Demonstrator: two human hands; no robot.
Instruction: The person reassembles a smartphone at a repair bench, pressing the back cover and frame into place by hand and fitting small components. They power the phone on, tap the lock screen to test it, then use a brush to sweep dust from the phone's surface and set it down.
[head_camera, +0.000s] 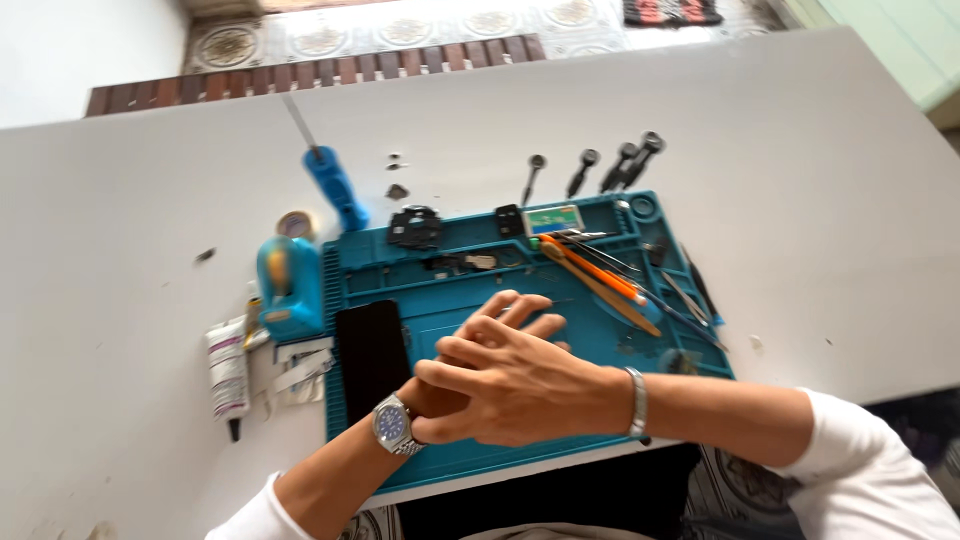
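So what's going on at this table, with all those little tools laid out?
A person sits at a white table with a blue work mat in front of them. Their right hand lies over the left hand, gripping near the left wrist by a wristwatch; neither holds a tool. A black phone lies on the mat just left of the hands. Tweezers and prying tools sit on the mat's right side, and a blue screwdriver lies above it.
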